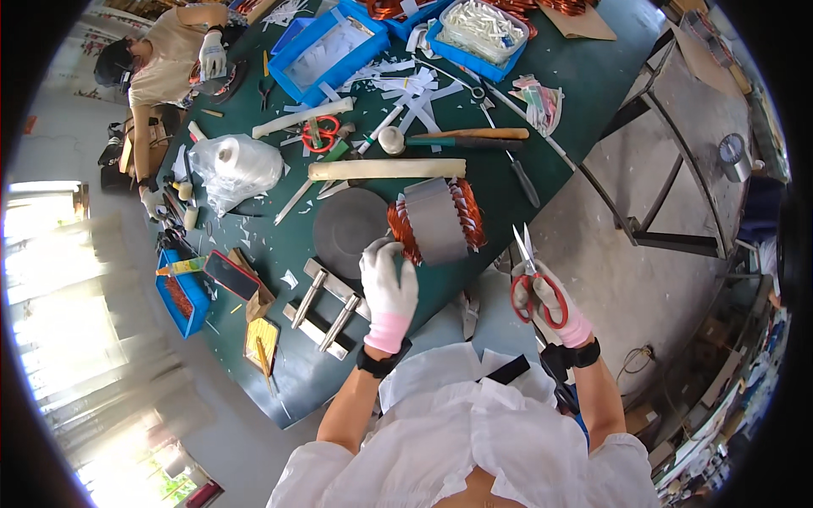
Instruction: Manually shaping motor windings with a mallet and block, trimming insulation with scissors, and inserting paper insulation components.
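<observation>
A motor stator [436, 222] lies on its side on the green table, a grey cylindrical core with orange copper windings bulging at both ends. My left hand [389, 284], in a white glove with a pink cuff, is at the near side of its left winding. Its fingers are loosely bent and partly apart, with nothing visible in them; whether they touch the copper is unclear. Past the table's right edge, my right hand [546, 300] grips red-handled scissors [527, 254], blades pointing up and slightly parted. A dark grey round disc [349, 230] lies left of the stator.
Behind the stator lies a cream-coloured bar [387, 169]. Beyond it are a mallet [392, 140], another pair of red scissors [319, 134], paper strips and blue bins [330, 52]. A metal frame [326, 305] sits left of my left hand. Another gloved person [174, 59] works at the far left.
</observation>
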`<state>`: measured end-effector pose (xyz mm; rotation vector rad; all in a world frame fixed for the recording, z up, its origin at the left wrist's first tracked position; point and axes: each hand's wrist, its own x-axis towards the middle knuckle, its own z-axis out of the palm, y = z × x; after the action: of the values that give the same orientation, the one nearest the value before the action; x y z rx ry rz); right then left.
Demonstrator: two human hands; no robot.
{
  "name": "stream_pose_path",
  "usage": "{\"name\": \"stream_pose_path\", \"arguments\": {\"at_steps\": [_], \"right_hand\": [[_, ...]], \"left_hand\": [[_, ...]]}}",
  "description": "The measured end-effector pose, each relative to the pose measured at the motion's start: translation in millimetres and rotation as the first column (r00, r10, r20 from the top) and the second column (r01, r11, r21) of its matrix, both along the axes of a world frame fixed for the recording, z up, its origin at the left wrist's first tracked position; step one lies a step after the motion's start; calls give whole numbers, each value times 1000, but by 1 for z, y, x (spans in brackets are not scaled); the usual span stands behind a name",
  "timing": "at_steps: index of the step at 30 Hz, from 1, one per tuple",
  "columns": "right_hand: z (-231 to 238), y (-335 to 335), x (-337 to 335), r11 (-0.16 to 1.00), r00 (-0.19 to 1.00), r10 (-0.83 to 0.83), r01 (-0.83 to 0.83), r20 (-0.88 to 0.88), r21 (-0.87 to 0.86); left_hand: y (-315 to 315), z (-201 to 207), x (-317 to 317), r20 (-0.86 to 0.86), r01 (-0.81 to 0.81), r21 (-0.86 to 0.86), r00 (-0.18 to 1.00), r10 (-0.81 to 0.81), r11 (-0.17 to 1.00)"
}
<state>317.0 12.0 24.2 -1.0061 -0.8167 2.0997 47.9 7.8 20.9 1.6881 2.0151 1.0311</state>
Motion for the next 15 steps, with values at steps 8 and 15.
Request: {"name": "stream_pose_path", "arguments": {"at_steps": [8, 15], "right_hand": [[-36, 43, -5, 926, 911, 372, -378, -179, 1], [-45, 79, -9, 864, 854, 494, -503, -164, -17]], "left_hand": [[22, -35, 4, 9, -284, 25, 959, 284, 958], [55, -39, 4, 758, -161, -428, 472, 451, 889]]}}
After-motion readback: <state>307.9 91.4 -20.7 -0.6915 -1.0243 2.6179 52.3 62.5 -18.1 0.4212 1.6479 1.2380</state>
